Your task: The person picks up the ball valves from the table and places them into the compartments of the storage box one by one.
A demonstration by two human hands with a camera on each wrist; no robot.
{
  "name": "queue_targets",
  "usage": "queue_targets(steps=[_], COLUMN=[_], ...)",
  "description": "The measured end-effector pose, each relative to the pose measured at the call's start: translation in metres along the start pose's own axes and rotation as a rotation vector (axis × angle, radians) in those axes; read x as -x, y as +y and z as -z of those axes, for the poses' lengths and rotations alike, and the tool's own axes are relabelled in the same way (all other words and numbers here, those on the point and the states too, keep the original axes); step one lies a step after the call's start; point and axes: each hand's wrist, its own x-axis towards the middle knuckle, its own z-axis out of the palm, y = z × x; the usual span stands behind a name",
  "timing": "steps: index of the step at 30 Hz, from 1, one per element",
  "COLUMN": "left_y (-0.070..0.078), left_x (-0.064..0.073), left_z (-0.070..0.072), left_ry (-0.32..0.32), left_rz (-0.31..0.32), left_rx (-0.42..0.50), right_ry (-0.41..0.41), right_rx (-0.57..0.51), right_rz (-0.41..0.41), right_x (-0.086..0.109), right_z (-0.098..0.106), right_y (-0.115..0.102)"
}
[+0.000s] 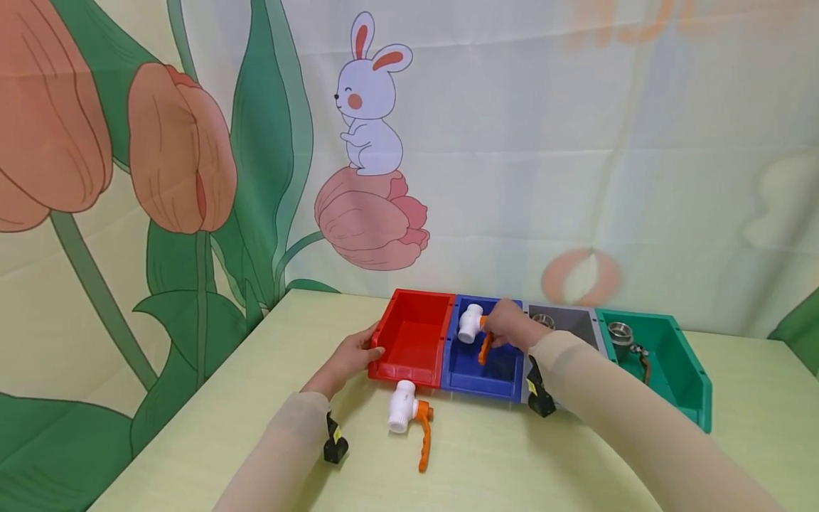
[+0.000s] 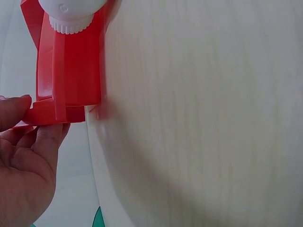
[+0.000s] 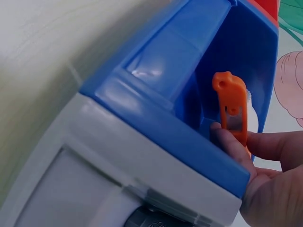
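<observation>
My right hand [image 1: 508,324] pinches a white ball valve [image 1: 470,324] by its orange handle [image 3: 233,101], inside the blue bin [image 1: 483,387]. The right wrist view shows thumb and fingers around the handle's base, the white body partly hidden behind it. My left hand [image 1: 348,358] grips the left rim of the red bin [image 1: 412,372], thumb over the edge and fingers beneath, as the left wrist view shows. A second white valve [image 1: 402,407] with an orange handle lies on the table in front of the red bin.
Right of the blue bin stand a grey bin [image 1: 566,320], with a metal-rimmed part [image 1: 544,321] half hidden by my right arm, and a green bin [image 1: 694,370] holding a metal-rimmed dark fitting [image 1: 621,338]. The bins adjoin in a row on the pale table [image 1: 192,455], before a printed curtain [image 1: 512,142].
</observation>
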Motion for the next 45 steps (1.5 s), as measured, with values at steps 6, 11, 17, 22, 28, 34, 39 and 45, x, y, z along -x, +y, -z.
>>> queue_targets(steps=[6, 11, 17, 22, 28, 34, 39, 45], left_y=[0.001, 0.001, 0.000, 0.000, 0.000, 0.002, 0.003, 0.002], left_x=[0.001, 0.002, 0.002, 0.001, 0.000, 0.001, 0.002, 0.001], left_z=[0.001, 0.002, 0.002, 0.000, 0.000, -0.001, -0.001, -0.001], left_ry=[-0.003, -0.001, -0.007, -0.007, -0.002, 0.004, 0.008, 0.007], left_rz=[-0.001, -0.007, -0.006, -0.008, -0.007, -0.002, 0.010, -0.006], left_rx=[-0.003, -0.009, -0.001, 0.000, -0.006, -0.007, -0.007, -0.019], right_ry=[-0.014, -0.041, 0.001, 0.018, 0.010, -0.064, -0.107, -0.157], right_rx=[0.025, 0.054, 0.179, 0.262, 0.298, 0.327, 0.209, 0.181], right_rz=[0.047, 0.056, 0.018, 0.052, 0.029, 0.001, -0.070, -0.090], right_x=[-0.013, -0.071, -0.027, -0.001, -0.007, -0.070, -0.222, -0.278], right_z=[-0.005, -0.012, -0.011, -0.008, -0.009, -0.019, -0.048, -0.061], right_y=[0.007, 0.032, 0.005, -0.005, -0.006, 0.021, 0.095, 0.125])
